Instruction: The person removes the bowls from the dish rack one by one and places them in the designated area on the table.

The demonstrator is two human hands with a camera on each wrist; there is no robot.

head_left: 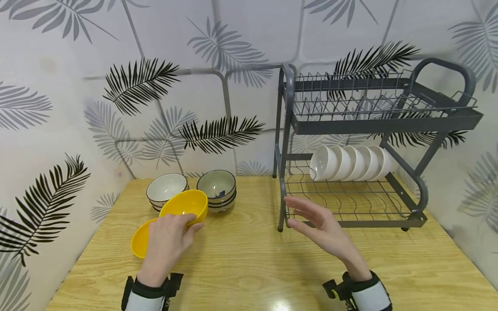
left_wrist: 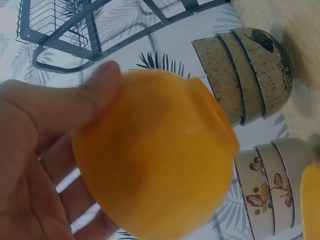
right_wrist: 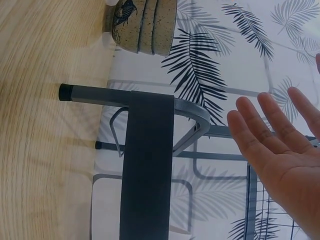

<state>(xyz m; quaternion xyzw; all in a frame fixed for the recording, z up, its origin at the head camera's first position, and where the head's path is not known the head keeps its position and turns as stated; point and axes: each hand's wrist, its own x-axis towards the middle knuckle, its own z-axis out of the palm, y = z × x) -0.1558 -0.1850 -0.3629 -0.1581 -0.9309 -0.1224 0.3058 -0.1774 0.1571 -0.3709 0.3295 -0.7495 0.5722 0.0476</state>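
My left hand (head_left: 167,239) grips a yellow bowl (head_left: 186,203) by its rim and holds it tilted above the table. In the left wrist view, the bowl's rounded outer side (left_wrist: 155,160) faces the camera, with the thumb along its edge. A second yellow bowl (head_left: 140,239) sits on the table to the left, partly hidden behind that hand. My right hand (head_left: 327,229) hovers in front of the dish rack's left end, palm turned inward and fingers extended. Nothing is in it, and the right wrist view shows its spread fingers (right_wrist: 270,125) close by the rack.
A grey two-tier dish rack (head_left: 358,223) stands at the right, its upper tier bare. Several white bowls (head_left: 324,164) stand on edge in its lower tier. Near the wall are a stack of whitish bowls (head_left: 165,188) and a stack of speckled bowls (head_left: 218,185).
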